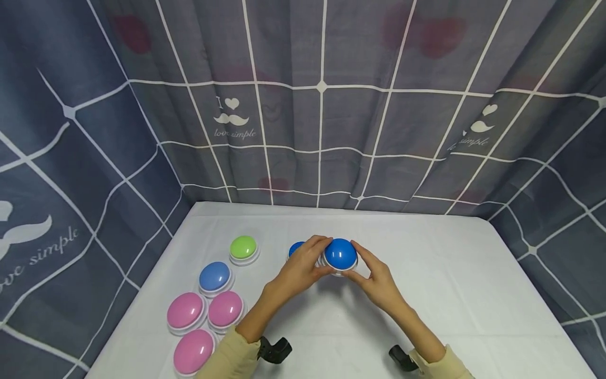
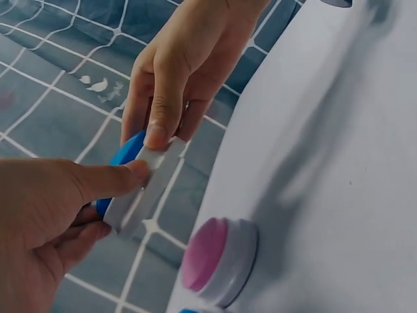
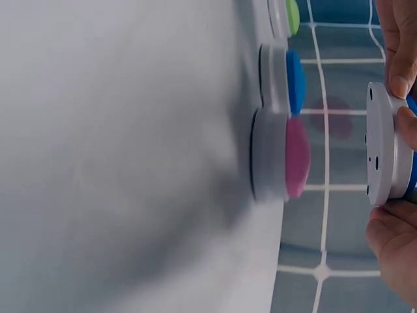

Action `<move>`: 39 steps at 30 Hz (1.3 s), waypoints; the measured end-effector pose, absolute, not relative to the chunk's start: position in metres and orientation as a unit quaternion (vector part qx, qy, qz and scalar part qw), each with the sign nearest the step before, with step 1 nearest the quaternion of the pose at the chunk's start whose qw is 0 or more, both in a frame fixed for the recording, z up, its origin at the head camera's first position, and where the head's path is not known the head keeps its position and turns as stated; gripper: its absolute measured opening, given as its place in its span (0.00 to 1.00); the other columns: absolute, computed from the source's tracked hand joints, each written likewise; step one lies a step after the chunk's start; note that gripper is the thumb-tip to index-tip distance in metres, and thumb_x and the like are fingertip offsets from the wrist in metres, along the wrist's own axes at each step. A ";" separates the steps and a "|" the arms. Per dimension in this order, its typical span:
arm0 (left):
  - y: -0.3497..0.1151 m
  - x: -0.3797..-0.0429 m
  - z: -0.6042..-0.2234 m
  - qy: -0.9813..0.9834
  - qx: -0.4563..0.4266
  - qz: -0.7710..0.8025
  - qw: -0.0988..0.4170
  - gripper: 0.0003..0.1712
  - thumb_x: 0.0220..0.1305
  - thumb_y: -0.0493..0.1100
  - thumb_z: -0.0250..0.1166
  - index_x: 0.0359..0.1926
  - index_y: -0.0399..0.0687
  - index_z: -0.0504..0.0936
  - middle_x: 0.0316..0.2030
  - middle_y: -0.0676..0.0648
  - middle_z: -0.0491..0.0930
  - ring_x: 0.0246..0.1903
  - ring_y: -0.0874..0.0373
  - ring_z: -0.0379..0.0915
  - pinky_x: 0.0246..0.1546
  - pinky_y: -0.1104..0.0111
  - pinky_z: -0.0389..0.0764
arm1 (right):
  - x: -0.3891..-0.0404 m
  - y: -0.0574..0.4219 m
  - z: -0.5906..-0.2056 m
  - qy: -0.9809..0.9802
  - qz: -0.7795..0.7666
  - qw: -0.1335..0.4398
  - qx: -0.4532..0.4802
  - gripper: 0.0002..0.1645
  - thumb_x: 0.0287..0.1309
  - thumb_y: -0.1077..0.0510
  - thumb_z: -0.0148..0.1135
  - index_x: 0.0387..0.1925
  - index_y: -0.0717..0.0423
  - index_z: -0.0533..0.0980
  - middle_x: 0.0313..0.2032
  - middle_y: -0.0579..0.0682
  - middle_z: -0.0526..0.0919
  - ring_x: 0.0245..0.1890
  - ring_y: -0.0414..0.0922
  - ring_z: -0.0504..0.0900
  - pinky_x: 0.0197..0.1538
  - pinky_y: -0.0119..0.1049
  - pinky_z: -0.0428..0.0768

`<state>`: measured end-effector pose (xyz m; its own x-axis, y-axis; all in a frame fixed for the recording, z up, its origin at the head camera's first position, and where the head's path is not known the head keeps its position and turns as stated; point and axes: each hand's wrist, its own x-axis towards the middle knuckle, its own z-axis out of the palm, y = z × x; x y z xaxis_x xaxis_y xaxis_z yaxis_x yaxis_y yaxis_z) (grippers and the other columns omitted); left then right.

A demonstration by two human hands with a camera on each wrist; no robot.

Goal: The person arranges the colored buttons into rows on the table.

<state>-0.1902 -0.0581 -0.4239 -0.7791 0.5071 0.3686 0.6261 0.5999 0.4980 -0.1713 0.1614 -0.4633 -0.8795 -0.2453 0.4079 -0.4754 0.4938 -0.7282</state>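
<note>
A blue dome push button [image 1: 341, 253] with a round white base is held up off the table between both hands. My left hand [image 1: 297, 272] pinches its left side, and my right hand [image 1: 379, 281] pinches the right side, thumbs toward the near edge. In the right wrist view the flat white underside [image 3: 379, 147] shows small dark holes. A second blue button [image 1: 294, 247] lies mostly hidden behind the left hand. On the table in the left wrist view stands a pink button [image 2: 221, 261].
To the left on the white table [image 1: 473, 295] stand a green button [image 1: 243, 247], a lighter blue button [image 1: 214, 276] and several pink buttons [image 1: 185, 310]. A grey checked curtain [image 1: 293, 116] encloses the table's back and sides.
</note>
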 end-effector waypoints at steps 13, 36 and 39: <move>-0.012 -0.236 -0.449 -0.881 -0.346 -0.320 0.039 0.37 0.57 0.44 0.76 0.65 0.37 0.72 0.58 0.43 0.75 0.58 0.51 0.74 0.62 0.63 0.71 | -0.194 0.200 -0.479 -0.874 0.449 0.105 0.154 0.42 0.54 0.62 0.74 0.67 0.69 0.65 0.65 0.68 0.70 0.65 0.65 0.68 0.62 0.62 0.67; 0.021 -0.268 -0.469 -0.909 -0.353 -0.224 -0.001 0.37 0.57 0.46 0.75 0.65 0.40 0.73 0.59 0.45 0.75 0.59 0.55 0.73 0.62 0.68 0.70 | -0.219 0.222 -0.499 -0.909 0.397 0.076 0.104 0.42 0.54 0.61 0.74 0.66 0.72 0.65 0.62 0.73 0.69 0.62 0.71 0.69 0.59 0.65 0.69; 0.023 -0.268 -0.469 -0.913 -0.356 -0.199 -0.005 0.37 0.58 0.46 0.75 0.66 0.41 0.73 0.59 0.45 0.75 0.58 0.55 0.73 0.61 0.68 0.70 | -0.219 0.223 -0.502 -0.913 0.391 0.061 0.099 0.42 0.55 0.59 0.73 0.66 0.71 0.65 0.62 0.73 0.69 0.62 0.70 0.68 0.60 0.66 0.68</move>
<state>-0.2683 0.0232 -0.4691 -0.7461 0.6526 0.1322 0.6485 0.6672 0.3664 -0.2192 0.2229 -0.5021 -0.9729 -0.1334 0.1887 -0.2287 0.6741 -0.7023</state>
